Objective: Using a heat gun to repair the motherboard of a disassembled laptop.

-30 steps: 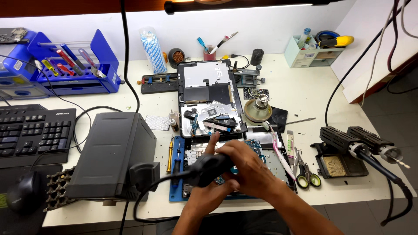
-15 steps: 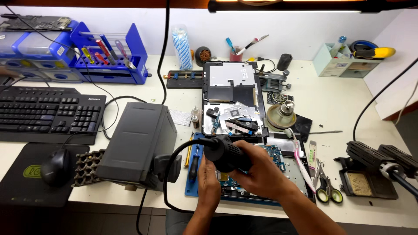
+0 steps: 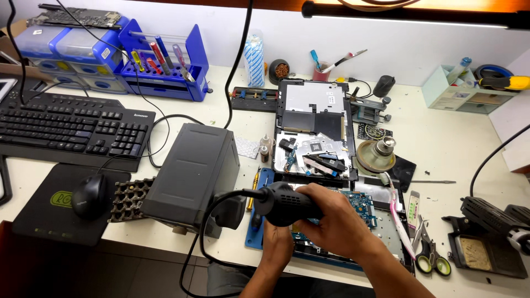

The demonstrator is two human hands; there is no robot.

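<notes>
Near the table's (image 3: 475, 154) front edge, the right hand (image 3: 337, 223) is wrapped closed around the hot-air handpiece (image 3: 287, 203); the left hand (image 3: 276, 245) braces beneath, its grip hidden. Rigid, light, cable-tethered: likely best held mid-barrel.
</notes>
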